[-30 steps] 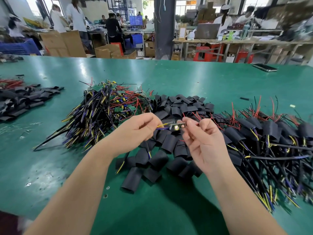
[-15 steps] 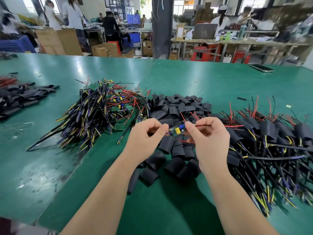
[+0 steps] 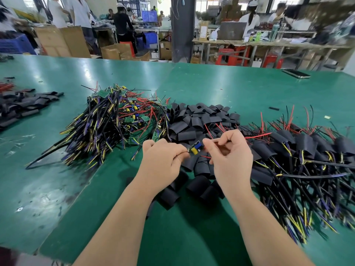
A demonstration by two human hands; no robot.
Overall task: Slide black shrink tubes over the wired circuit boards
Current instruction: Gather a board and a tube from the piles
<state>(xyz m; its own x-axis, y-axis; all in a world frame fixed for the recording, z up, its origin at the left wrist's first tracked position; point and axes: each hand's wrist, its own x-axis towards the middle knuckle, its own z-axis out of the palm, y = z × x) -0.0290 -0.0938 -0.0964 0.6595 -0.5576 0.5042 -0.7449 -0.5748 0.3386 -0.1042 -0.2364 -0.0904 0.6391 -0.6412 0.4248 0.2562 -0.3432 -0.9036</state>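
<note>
Between my two hands sits a small wired circuit board (image 3: 195,148) with a blue and a yellow part on it. My left hand (image 3: 163,160) pinches the board's left end, fingers curled. My right hand (image 3: 231,158) pinches the right end, where thin red wires (image 3: 257,135) run out to the right. Under and behind both hands lies a heap of loose black shrink tubes (image 3: 194,123). A pile of bare wired boards (image 3: 115,120) lies to the left. Boards with tubes on them (image 3: 305,148) are heaped at the right.
The green table (image 3: 221,89) stretches far ahead. A second small pile of black tubes (image 3: 23,106) lies at the far left edge. A phone (image 3: 295,73) lies at the far right. Behind the table are people, cardboard boxes and a dark pillar.
The board has tilted between my fingers, its blue and yellow parts now facing up. My right hand's fingers have shifted along the red wires. Both hands stay over the tube heap.
</note>
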